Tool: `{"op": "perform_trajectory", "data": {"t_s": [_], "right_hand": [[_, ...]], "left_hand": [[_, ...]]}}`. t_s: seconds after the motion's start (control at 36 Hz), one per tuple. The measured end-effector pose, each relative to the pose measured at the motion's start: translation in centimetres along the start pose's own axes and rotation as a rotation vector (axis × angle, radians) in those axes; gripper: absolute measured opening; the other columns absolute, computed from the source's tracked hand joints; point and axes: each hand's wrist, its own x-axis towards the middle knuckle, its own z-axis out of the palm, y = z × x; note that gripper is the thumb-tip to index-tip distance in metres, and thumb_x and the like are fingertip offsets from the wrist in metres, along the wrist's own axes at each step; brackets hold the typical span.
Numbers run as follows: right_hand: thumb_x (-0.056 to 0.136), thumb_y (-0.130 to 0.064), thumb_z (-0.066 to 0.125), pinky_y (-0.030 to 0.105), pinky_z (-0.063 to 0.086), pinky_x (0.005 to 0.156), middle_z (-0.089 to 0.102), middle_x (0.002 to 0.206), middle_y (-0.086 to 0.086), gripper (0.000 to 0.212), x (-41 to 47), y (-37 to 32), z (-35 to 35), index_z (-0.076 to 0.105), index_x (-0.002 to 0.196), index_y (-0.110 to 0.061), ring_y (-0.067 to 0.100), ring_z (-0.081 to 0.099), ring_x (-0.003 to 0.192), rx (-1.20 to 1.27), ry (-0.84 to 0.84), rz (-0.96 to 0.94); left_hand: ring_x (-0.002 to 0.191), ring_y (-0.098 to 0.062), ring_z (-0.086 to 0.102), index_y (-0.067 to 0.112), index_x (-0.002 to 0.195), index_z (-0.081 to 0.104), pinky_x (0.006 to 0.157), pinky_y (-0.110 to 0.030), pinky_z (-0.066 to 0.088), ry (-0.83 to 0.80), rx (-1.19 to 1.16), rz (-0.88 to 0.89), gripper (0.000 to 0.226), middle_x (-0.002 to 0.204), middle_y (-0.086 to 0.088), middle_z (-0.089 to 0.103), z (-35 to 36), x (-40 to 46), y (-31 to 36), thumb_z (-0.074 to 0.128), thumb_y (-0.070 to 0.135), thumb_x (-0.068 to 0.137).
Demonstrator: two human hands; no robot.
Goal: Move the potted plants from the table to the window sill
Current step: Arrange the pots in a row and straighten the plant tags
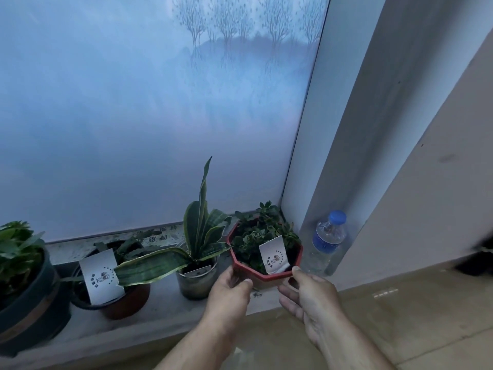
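Observation:
A red octagonal pot (241, 265) with a small leafy plant and a white card stands on the window sill (165, 308) at its right end. My left hand (229, 292) grips the pot's near left side, fingers curled under its rim. My right hand (306, 292) holds the near right corner, thumb on the rim. Left of it stands a metal pot with a snake plant (198, 281), then a brown pot with a white card (114, 297), then a large dark pot (29, 311) at the far left.
A water bottle (326, 244) with a blue cap stands in the corner right of the red pot, against the window frame. Frosted glass (149, 124) rises behind the sill. A tan floor (400, 316) lies to the lower right.

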Motion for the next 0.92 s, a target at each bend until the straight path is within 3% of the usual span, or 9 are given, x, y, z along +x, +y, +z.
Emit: {"op": "perform_trajectory", "data": {"t_s": [0.08, 0.17, 0.22, 0.31, 0.5, 0.64, 0.75, 0.92], "right_hand": [[0.098, -0.023, 0.065, 0.048, 0.063, 0.075, 0.068, 0.085, 0.011, 0.018, -1.3, -1.1, -0.7, 0.064, 0.101, -0.005, 0.025, 0.071, 0.075, -0.120, 0.085, -0.124], [0.095, -0.025, 0.066, 0.055, 0.061, 0.074, 0.065, 0.063, 0.005, 0.015, -2.9, -2.7, -1.3, 0.067, 0.092, -0.010, 0.021, 0.063, 0.055, -0.240, 0.174, -0.346], [0.095, -0.026, 0.066, 0.055, 0.062, 0.072, 0.064, 0.065, 0.002, 0.013, -4.1, -3.3, -0.8, 0.067, 0.090, -0.014, 0.018, 0.062, 0.052, -0.266, 0.145, -0.437], [0.095, -0.025, 0.065, 0.056, 0.062, 0.074, 0.063, 0.063, -0.001, 0.011, -4.8, -4.5, -0.6, 0.066, 0.089, -0.015, 0.017, 0.062, 0.054, -0.254, 0.102, -0.499], [0.094, -0.023, 0.065, 0.058, 0.061, 0.077, 0.066, 0.061, -0.001, 0.009, -5.3, -4.4, 0.7, 0.067, 0.090, -0.015, 0.007, 0.061, 0.047, -0.251, 0.033, -0.547], [0.094, -0.027, 0.065, 0.057, 0.061, 0.079, 0.070, 0.062, -0.006, 0.009, -6.7, -4.0, 3.0, 0.067, 0.088, -0.020, 0.017, 0.066, 0.058, -0.246, -0.066, -0.592], [0.095, -0.028, 0.065, 0.050, 0.061, 0.074, 0.068, 0.061, -0.004, 0.011, -8.6, -3.2, 6.5, 0.067, 0.087, -0.021, 0.018, 0.064, 0.058, -0.215, -0.170, -0.608], [0.096, -0.024, 0.065, 0.042, 0.056, 0.062, 0.066, 0.068, -0.002, 0.010, -12.2, 0.1, 14.3, 0.067, 0.088, -0.018, 0.016, 0.061, 0.053, -0.166, -0.404, -0.572]], "left_hand": [[0.087, -0.008, 0.061, 0.023, 0.110, 0.066, 0.084, -0.029, 0.049, 0.017, 0.012, -0.020, 0.030, 0.088, 0.025, 0.077, -0.1, -1.4, 0.9, 0.051, 0.000, 0.098], [0.123, -0.014, 0.057, 0.018, 0.143, 0.052, 0.105, -0.039, 0.050, 0.024, 0.079, 0.018, 0.045, 0.137, 0.009, 0.062, -0.5, -3.0, 2.2, 0.055, 0.008, 0.099], [0.130, -0.014, 0.053, 0.019, 0.149, 0.045, 0.104, -0.038, 0.052, 0.040, 0.106, 0.068, 0.051, 0.145, 0.004, 0.053, -1.3, -3.6, 3.0, 0.056, 0.012, 0.100], [0.123, -0.008, 0.057, 0.021, 0.145, 0.048, 0.098, -0.032, 0.055, 0.040, 0.141, 0.173, 0.047, 0.139, 0.007, 0.057, -1.6, -4.1, 4.3, 0.057, 0.014, 0.100], [0.117, -0.004, 0.060, 0.021, 0.139, 0.055, 0.106, -0.038, 0.051, 0.104, 0.133, 0.244, 0.041, 0.124, 0.014, 0.061, -3.0, -4.7, 5.5, 0.058, 0.012, 0.099], [0.111, -0.004, 0.063, 0.029, 0.133, 0.057, 0.103, -0.037, 0.054, 0.146, 0.126, 0.310, 0.037, 0.120, 0.018, 0.061, -4.4, -5.8, 7.1, 0.059, 0.015, 0.099], [0.104, -0.007, 0.068, 0.036, 0.125, 0.058, 0.096, -0.039, 0.057, 0.223, 0.142, 0.392, 0.032, 0.121, 0.018, 0.063, -7.1, -7.0, 8.4, 0.060, 0.020, 0.097], [0.110, -0.009, 0.067, 0.044, 0.111, 0.058, 0.099, -0.041, 0.055, 0.449, 0.130, 0.453, 0.026, 0.120, 0.016, 0.064, -14.1, -10.8, 10.0, 0.060, 0.022, 0.098]]}}
